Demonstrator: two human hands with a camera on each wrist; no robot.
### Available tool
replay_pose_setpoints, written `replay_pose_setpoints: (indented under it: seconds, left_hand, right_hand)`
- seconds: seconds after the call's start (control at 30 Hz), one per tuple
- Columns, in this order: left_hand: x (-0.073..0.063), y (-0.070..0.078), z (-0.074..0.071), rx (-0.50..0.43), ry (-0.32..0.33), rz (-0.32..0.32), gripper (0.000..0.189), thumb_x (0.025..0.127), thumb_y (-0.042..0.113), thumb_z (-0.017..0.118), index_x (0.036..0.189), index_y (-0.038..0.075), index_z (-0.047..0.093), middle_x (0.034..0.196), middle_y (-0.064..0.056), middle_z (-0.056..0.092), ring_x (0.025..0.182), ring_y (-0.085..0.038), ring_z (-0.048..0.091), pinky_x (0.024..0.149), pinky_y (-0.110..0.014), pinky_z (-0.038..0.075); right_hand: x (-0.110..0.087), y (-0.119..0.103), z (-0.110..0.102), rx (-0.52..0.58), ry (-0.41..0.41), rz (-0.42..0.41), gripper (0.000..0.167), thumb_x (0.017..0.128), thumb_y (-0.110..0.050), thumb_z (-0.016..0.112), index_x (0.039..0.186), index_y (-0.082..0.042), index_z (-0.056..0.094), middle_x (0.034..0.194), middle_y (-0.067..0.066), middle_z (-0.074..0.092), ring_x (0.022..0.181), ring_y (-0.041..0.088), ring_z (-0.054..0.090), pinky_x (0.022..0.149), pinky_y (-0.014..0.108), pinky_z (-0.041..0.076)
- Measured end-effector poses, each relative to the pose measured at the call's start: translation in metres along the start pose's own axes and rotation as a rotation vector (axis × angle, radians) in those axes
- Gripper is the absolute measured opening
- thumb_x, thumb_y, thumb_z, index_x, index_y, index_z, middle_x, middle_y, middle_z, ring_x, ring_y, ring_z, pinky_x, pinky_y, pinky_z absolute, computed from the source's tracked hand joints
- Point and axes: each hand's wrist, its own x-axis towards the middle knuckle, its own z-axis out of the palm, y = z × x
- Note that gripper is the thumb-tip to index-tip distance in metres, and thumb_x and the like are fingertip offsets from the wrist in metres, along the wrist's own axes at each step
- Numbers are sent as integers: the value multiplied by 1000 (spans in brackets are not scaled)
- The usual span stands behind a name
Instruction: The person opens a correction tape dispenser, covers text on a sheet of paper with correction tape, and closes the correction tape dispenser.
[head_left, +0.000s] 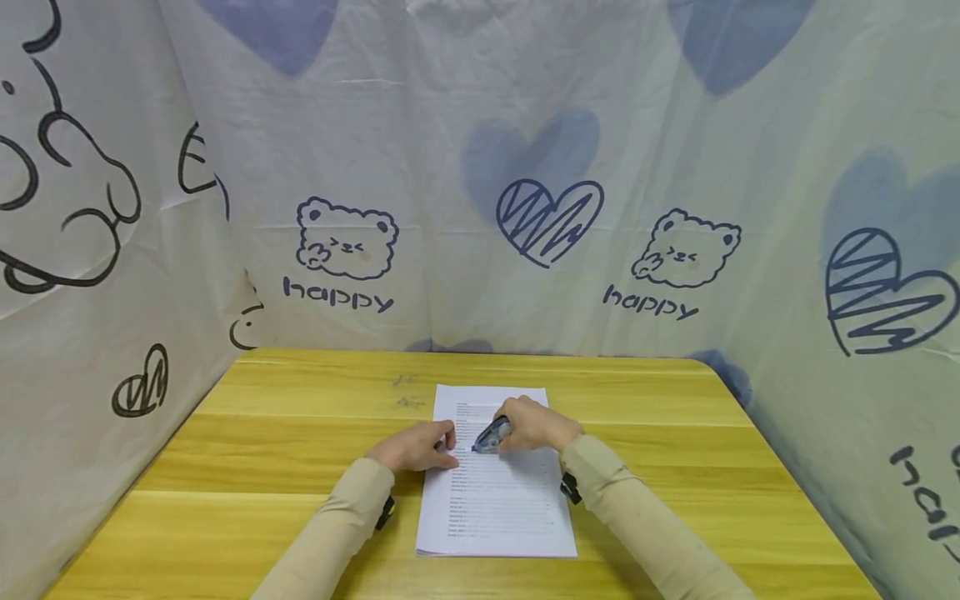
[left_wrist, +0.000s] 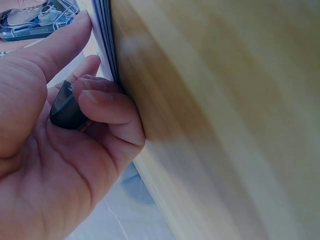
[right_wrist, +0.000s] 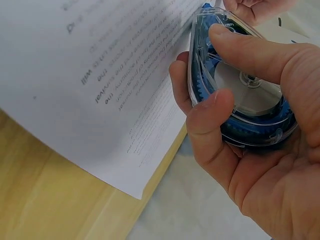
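Observation:
My right hand (head_left: 534, 423) grips a blue, see-through correction tape dispenser (right_wrist: 245, 85). In the head view the tip of the correction tape (head_left: 491, 435) meets the printed text on a stack of white paper (head_left: 510, 525). Curled fingers of my left hand (head_left: 415, 446) hold a small dark cap (left_wrist: 69, 107) against the palm, seen in the left wrist view. That hand's thumb and fingertips rest on the left edge of the paper, beside the lines of print. The exact spot under the dispenser's tip is too small to read.
The paper lies on a yellow wood-grain table (head_left: 247, 467). White cloth (head_left: 450, 108) printed with hearts, bears and "happy" hangs behind the table and on both sides. Dark straps or devices show at both wrists, below the beige sleeves (head_left: 330, 517).

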Motion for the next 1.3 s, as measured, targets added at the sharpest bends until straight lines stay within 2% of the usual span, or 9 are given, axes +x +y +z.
replay_pose_setpoints:
  seconds: [0.23,0.6,0.93,1.3]
  left_hand:
    - [0,-1,-2,3,2,-9,21,90,23,72,95,12,55,72,-2,47,65,-15,45,58,-28,36]
    - [0,-1,-2,-17,-2,-25,21,90,22,72,94,12,54,71,-2,46,64,-16,44,57,-28,35]
    - [-1,1,-3,-18,2,-18,21,90,21,72,95,11,54,71,-2,46,65,-16,44,58,-28,35]
    - [0,0,-1,-13,-1,-20,21,90,23,72,94,13,54,70,-1,44,64,-15,44,58,-28,34]
  right_hand:
    - [1,2,0,-14,10,-9,13,81,-15,81,93,-12,76,77,-8,67,64,9,48,61,26,39]
    - [2,2,0,2,-8,24,14,81,-16,81,94,-13,76,76,-9,66,65,9,48,62,26,39]
    - [-1,3,-2,3,-4,-9,14,82,-13,79,96,-10,76,76,-9,67,64,9,46,60,25,38]
    - [-4,4,-2,16,-3,3,15,81,-15,81,95,-12,76,77,-7,67,63,10,47,60,26,38]
